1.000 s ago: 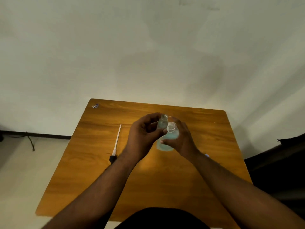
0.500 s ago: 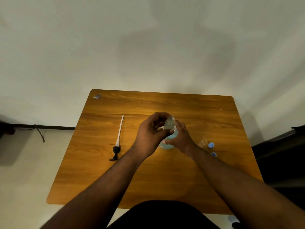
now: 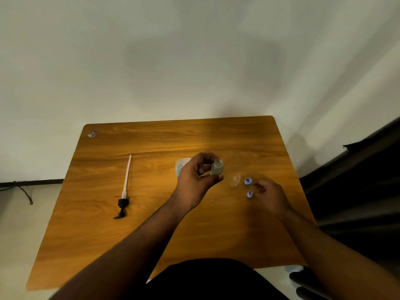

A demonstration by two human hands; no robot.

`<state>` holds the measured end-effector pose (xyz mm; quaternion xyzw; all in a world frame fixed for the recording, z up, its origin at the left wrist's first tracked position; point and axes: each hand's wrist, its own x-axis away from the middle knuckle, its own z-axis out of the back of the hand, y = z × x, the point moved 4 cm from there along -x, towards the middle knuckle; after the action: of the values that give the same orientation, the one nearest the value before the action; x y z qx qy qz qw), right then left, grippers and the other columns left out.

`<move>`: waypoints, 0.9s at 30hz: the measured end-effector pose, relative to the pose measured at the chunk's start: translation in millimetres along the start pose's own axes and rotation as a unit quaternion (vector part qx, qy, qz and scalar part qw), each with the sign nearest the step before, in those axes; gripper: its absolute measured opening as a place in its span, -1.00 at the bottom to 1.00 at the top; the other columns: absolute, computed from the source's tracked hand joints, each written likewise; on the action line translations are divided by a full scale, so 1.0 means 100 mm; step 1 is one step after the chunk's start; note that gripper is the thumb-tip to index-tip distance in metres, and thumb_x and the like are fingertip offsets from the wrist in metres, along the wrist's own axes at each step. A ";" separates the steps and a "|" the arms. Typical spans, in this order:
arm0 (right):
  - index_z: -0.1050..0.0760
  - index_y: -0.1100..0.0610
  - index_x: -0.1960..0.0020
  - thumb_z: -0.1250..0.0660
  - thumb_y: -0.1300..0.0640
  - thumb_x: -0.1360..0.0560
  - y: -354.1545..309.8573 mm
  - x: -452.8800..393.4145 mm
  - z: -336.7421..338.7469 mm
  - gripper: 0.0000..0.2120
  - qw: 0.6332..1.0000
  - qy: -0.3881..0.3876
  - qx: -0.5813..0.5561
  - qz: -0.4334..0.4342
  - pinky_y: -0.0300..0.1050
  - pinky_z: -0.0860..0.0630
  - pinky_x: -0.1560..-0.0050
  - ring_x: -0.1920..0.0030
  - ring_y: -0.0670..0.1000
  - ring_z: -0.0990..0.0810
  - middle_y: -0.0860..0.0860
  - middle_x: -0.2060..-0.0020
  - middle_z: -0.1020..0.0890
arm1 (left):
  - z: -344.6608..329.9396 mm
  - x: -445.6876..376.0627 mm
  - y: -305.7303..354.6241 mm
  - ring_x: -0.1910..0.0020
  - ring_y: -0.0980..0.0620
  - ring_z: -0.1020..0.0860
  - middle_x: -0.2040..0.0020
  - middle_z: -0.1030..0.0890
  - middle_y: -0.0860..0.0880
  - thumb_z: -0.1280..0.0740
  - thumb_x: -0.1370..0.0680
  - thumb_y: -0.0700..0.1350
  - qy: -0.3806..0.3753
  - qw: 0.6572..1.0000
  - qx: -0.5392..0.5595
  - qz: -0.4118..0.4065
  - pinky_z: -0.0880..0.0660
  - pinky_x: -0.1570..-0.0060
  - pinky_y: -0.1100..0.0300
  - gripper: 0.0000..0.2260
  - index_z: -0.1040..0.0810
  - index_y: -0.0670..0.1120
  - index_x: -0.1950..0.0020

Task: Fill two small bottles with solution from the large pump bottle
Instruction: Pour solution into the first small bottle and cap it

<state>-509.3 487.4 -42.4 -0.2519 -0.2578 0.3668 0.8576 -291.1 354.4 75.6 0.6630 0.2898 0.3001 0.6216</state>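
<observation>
Wooden counter point(image 3: 151, 234) against a pale wall. Far-left corner: small sticker/wrapper point(image 3: 93, 134), too blurry to ID. Left-centre: pump head w/ dip tube point(image 3: 125, 189) lying flat on the counter, black nozzle nearest the person, white tube pointing away. Centre: large bottle point(image 3: 180, 167) w/ pale blue liquid, mostly hidden behind left hand point(image 3: 194, 180). Left hand is closed round a small bottle point(image 3: 217, 167) — held off the counter, mouth open, uncapped, clear liquid inside. Just right of it, 2nd small bottle point(image 3: 235, 180) sits on the counter, clear, hard to make out. Next right: two blue caps point(image 3: 248, 181) point(image 3: 250, 194) on the counter. Right hand point(image 3: 270, 197) is beside the caps — fingers curled loosely, nothing gripped, fingertips near the caps; contact can't tell.
</observation>
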 end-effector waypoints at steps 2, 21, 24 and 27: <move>-0.57 0.15 -0.15 -0.43 0.25 -0.41 0.18 0.01 0.03 -0.69 0.999 -0.026 0.036 0.005 -0.11 -0.48 -0.02 -0.03 0.09 -0.58 0.13 -0.10 -0.59 | -0.18 -0.02 -0.06 -0.03 0.05 -0.65 -0.08 -0.64 -0.14 -0.47 -0.40 -0.43 -0.005 1.000 0.003 0.010 -0.58 0.09 0.23 -0.66 -0.54 -0.11 -0.06; -0.56 0.19 -0.07 -0.39 0.36 -0.40 0.28 -0.04 -0.14 -0.73 0.992 -0.101 -0.047 0.061 -0.11 -0.47 0.04 0.01 0.09 -0.56 0.11 0.01 -0.59 | -0.89 0.11 -0.33 -0.05 -0.08 -0.65 -0.01 -0.65 -0.10 -0.48 -0.38 -0.44 0.065 0.997 -0.029 0.000 -0.57 -0.14 -0.08 -0.68 -0.54 -0.19 -0.04; -0.59 0.04 -0.02 -0.42 0.31 -0.42 -0.07 -0.01 0.33 -0.75 0.974 -0.068 -0.214 0.017 -0.21 -0.53 0.11 0.08 -0.07 -0.61 0.00 0.02 -0.64 | -0.92 0.11 -0.25 -0.01 -0.02 -0.66 0.02 -0.67 0.01 -0.49 -0.37 -0.43 0.074 0.997 -0.031 -0.003 -0.58 -0.09 0.01 -0.68 -0.56 -0.14 -0.02; -0.61 -0.09 0.10 -0.48 0.23 -0.38 -0.57 0.08 0.84 -0.76 0.950 -0.076 -0.287 0.103 -0.45 -0.50 0.25 0.14 -0.26 -0.63 -0.20 0.15 -0.66 | -0.92 0.06 -0.14 0.00 -0.03 -0.66 0.03 -0.67 0.04 -0.50 -0.36 -0.42 0.067 0.997 -0.038 -0.022 -0.59 -0.07 0.05 -0.67 -0.56 -0.13 -0.02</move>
<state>-528.5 479.4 57.4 -0.4836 -0.3890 0.3817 0.6849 -357.4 419.3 66.6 0.6104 0.3340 0.3409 0.6322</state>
